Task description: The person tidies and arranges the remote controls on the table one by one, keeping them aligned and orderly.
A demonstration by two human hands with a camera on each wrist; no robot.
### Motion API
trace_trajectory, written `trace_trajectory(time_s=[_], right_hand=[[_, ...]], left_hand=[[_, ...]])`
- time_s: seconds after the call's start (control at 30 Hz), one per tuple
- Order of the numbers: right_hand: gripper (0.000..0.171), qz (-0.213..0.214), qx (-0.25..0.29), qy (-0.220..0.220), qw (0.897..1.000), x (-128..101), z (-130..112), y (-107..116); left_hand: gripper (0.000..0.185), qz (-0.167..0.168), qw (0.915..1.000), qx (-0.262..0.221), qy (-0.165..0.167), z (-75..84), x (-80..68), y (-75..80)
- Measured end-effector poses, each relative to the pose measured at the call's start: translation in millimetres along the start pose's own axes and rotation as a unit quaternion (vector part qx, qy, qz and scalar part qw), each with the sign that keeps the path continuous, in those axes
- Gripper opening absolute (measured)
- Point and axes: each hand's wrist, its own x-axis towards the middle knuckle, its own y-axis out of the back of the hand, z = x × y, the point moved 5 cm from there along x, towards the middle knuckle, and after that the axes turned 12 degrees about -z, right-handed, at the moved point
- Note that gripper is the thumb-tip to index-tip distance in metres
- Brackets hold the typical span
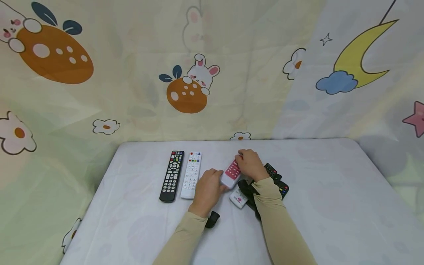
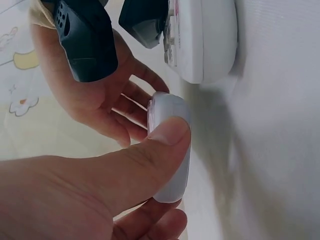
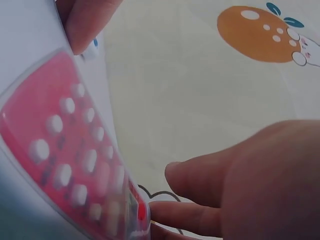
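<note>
We are seeing two hands holding one pink and white remote [image 1: 231, 173] over the middle of the table [image 1: 331, 206]. The left hand [image 1: 208, 189] is gripping the near end of this remote, with the thumb [image 2: 165, 137] pressing on its white end. The right hand [image 1: 250, 164] is gripping the far end, with the fingers curling around it. So the remote is sitting between the two hands, tilting a bit, with its pink buttons facing up.

A black remote [image 1: 171, 176] and a white remote [image 1: 191, 175] are lying side by side near the left hand, closer to the far edge of the table. Under the right arm a small white remote [image 1: 238, 198] and some black remotes [image 1: 278, 180] are lying in a heap. A cloth with bunnies and a moon [image 1: 361, 51] is hanging behind the table.
</note>
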Motion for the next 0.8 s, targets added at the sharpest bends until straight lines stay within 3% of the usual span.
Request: trace_trajectory(time_s=[0.33, 0.8], right_hand=[[0.042, 0.024, -0.004, 0.024, 0.999, 1.0, -10.0, -2.5], [0.038, 0.022, 0.005, 0.054, 0.998, 4.0, -27.2, -6.6]], left_hand=[[0.054, 0.021, 0.9997, -0.001, -0.011, -2.0, -7.1, 5.6], [0.054, 0.021, 0.9986, -0.047, -0.006, -7.7, -12.6, 7.3]])
